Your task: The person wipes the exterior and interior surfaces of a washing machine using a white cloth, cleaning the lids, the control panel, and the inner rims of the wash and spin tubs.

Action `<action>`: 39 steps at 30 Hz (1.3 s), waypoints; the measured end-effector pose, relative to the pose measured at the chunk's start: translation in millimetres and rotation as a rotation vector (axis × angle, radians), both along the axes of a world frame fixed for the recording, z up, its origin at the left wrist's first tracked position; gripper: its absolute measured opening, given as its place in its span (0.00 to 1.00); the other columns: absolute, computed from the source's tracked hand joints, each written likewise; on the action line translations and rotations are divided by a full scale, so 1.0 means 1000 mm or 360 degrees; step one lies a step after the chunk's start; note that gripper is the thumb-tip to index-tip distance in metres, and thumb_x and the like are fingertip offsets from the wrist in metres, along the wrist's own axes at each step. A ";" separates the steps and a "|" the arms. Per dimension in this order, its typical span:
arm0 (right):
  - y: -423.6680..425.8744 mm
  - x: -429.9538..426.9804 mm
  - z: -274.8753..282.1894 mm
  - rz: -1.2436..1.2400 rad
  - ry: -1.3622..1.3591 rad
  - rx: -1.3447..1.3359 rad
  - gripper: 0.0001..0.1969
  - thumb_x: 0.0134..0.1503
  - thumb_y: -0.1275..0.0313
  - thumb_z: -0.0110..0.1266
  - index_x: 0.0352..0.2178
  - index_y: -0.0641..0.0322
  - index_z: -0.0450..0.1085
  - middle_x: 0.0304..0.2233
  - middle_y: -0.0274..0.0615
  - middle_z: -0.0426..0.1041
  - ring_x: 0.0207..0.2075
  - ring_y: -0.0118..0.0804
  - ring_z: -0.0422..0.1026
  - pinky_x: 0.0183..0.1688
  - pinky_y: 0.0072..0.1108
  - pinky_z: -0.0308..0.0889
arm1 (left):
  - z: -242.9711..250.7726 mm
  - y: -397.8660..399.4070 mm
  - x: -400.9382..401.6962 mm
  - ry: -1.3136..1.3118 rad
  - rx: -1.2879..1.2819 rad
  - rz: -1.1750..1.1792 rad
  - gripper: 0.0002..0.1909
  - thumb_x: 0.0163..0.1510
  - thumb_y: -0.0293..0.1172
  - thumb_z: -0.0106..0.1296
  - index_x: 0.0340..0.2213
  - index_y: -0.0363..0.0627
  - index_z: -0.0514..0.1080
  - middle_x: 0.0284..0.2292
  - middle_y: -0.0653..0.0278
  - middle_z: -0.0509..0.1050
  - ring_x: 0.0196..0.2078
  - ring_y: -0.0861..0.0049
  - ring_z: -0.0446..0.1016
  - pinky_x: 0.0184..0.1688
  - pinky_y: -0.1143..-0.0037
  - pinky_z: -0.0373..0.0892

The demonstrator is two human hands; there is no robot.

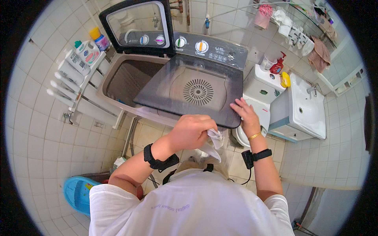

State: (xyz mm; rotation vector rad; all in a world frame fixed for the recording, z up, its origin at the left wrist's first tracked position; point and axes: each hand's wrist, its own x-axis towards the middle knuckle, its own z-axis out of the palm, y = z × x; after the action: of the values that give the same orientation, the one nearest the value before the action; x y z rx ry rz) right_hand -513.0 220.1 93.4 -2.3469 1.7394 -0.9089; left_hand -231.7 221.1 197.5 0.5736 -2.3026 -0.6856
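In front of me is a twin-tub washing machine with a grey control panel [218,54]. Its dark see-through lid [203,110] on the right looks partly raised, its near left corner overlapping the uncovered tub [124,76]. A round, slotted grey inner cover [198,91] shows through it. My left hand [192,129] is closed around a crumpled white cloth [216,138], close to the lid's front edge; part of the cloth hangs down. My right hand [247,115] holds the lid's right edge, fingers over the top and thumb hidden. The smaller left lid [138,26] stands upright.
Left of the machine, a white wall rack [97,63] carries several bottles. To the right are a white toilet [260,103] and a washbasin [304,112]. Clothes [295,34] hang at upper right. A blue plastic basin [78,191] is at lower left.
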 end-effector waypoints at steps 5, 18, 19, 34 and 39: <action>0.017 0.008 -0.046 -0.0075 0.0121 -0.0021 0.27 0.54 0.79 0.50 0.53 0.35 0.71 0.57 0.40 0.69 0.63 0.50 0.63 0.60 0.50 0.61 | -0.007 0.009 0.002 -0.0061 0.0041 -0.0041 0.13 0.40 0.14 0.49 0.29 0.43 0.75 0.26 0.58 0.75 0.29 0.57 0.74 0.29 0.67 0.69; 0.014 0.024 -0.061 -0.0165 0.0502 0.0373 0.30 0.58 0.76 0.47 0.59 0.26 0.64 0.66 0.40 0.56 0.69 0.48 0.52 0.62 0.56 0.56 | -0.032 -0.018 0.016 0.0035 0.0482 0.0505 0.14 0.51 0.21 0.44 0.38 0.42 0.75 0.34 0.54 0.77 0.36 0.54 0.76 0.38 0.66 0.71; 0.014 0.025 -0.061 -0.0169 0.0503 0.0380 0.30 0.58 0.76 0.47 0.59 0.26 0.64 0.66 0.40 0.56 0.69 0.48 0.52 0.62 0.56 0.56 | -0.033 -0.021 0.014 0.0034 0.0488 0.0500 0.14 0.51 0.21 0.44 0.38 0.42 0.75 0.34 0.54 0.77 0.36 0.54 0.76 0.38 0.66 0.71; 0.009 0.017 -0.073 -0.0246 0.0350 0.0422 0.29 0.58 0.79 0.44 0.60 0.35 0.65 0.67 0.38 0.55 0.70 0.47 0.50 0.63 0.60 0.49 | -0.145 -0.029 -0.005 -0.1082 -0.0153 0.0027 0.39 0.56 0.53 0.54 0.65 0.63 0.55 0.68 0.54 0.49 0.70 0.49 0.47 0.64 0.43 0.51; 0.012 0.011 -0.080 -0.0221 0.0253 0.0410 0.31 0.54 0.82 0.47 0.59 0.43 0.66 0.67 0.39 0.55 0.70 0.45 0.49 0.64 0.60 0.47 | -0.150 -0.035 -0.027 -0.1108 -0.0252 0.0050 0.35 0.59 0.55 0.49 0.65 0.69 0.56 0.68 0.52 0.48 0.70 0.47 0.45 0.65 0.43 0.48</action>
State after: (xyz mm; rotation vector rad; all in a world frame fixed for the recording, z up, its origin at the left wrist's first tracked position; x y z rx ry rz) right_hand -502.1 232.4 13.3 -2.2066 1.9657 -0.4866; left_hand -258.8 186.4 47.5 0.8719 -2.9405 -0.3007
